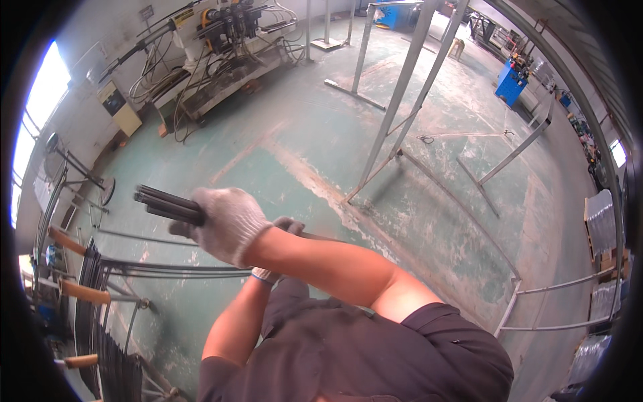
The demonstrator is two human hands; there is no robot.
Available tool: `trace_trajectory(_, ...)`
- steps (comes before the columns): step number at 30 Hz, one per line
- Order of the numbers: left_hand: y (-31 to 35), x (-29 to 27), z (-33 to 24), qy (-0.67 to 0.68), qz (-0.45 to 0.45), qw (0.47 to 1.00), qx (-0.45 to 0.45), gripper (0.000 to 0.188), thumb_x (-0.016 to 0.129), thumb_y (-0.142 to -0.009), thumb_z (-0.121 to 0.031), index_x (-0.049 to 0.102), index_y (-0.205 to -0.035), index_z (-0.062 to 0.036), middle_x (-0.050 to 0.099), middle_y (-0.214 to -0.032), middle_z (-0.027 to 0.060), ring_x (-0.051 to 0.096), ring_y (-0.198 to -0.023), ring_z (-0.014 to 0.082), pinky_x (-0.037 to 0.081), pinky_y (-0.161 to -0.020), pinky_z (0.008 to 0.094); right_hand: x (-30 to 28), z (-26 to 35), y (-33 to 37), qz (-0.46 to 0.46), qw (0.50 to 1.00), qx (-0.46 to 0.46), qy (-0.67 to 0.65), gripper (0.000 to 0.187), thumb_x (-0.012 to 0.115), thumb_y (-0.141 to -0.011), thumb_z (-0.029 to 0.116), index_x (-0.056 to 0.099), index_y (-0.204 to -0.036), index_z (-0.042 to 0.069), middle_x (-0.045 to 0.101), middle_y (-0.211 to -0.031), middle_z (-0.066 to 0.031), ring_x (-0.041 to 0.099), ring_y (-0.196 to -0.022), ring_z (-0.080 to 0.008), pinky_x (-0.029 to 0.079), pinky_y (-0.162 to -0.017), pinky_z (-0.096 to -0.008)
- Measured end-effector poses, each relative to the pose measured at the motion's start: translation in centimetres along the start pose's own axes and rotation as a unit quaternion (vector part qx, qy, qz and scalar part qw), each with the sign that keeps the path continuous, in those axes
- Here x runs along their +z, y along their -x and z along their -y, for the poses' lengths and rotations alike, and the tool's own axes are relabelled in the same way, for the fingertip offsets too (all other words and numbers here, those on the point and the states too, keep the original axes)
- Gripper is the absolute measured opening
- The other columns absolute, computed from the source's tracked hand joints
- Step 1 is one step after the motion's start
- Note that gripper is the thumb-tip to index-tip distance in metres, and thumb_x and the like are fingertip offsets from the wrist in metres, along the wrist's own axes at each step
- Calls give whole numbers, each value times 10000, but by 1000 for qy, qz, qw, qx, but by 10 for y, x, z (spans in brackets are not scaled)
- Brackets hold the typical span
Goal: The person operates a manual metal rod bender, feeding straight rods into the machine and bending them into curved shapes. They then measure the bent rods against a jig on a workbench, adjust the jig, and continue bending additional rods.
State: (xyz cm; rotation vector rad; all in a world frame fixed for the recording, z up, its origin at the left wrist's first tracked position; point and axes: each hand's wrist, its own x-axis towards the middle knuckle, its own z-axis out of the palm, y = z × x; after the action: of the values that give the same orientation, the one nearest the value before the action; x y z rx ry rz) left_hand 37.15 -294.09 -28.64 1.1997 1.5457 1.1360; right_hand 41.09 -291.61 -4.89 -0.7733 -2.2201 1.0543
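Observation:
My right hand (pixel 228 224), in a white knit glove, reaches across to the left with its fingers wrapped round a bundle of thin black rods (pixel 167 204). The rod ends stick out on the far left of the glove. Behind my right forearm is my left hand (pixel 288 225), also gloved and mostly hidden; its fingers look curled. A dark bar (pixel 323 237) shows just right of those fingers. The forearm hides whether it belongs to the same bundle. Longer black rods (pixel 181 269) extend from the rack on the left toward my left wrist.
The rack (pixel 84 291) at left holds many dark rods between tan-wrapped arms. A machine with hoses (pixel 221 47) stands at the far left wall. Metal frames (pixel 395 107) rise from the worn green floor ahead and right. A blue cabinet (pixel 512 84) is farther right.

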Motion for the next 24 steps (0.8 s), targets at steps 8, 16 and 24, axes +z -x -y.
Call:
trace_trajectory(8, -192, -86, -40, 86, -48, 992, 73, 240, 626, -1150, -266, 662, -1177, -31, 716, -1141, 65, 640, -1055, 188, 502, -1000, 381, -71, -151, -152, -62, 967, -240, -51, 867, 991, -744, 436, 615, -1442, 86, 651, -1401, -212, 656, -1261, -423, 582, -1029, -499)
trace_trajectory(16, -400, -138, -151, 285, -106, 943, 131, 326, 628, -1153, -253, 621, -930, -15, 676, -939, 103, 631, -946, 216, 499, -970, 377, -137, -486, -230, -131, 971, 19, 197, 524, 893, -747, 142, 730, -1245, 125, 756, -1145, -132, 708, -1161, -350, 523, -1092, -473)
trace_trajectory(24, -609, -151, -186, 342, -89, 923, 150, 446, 566, -1175, -386, 516, -896, -41, 524, -930, 85, 501, -895, 223, 458, -879, 374, -320, -634, -351, -376, 875, -15, 303, 222, 774, -763, -6, 727, -925, 139, 747, -887, -88, 740, -889, -311, 575, -853, -454)
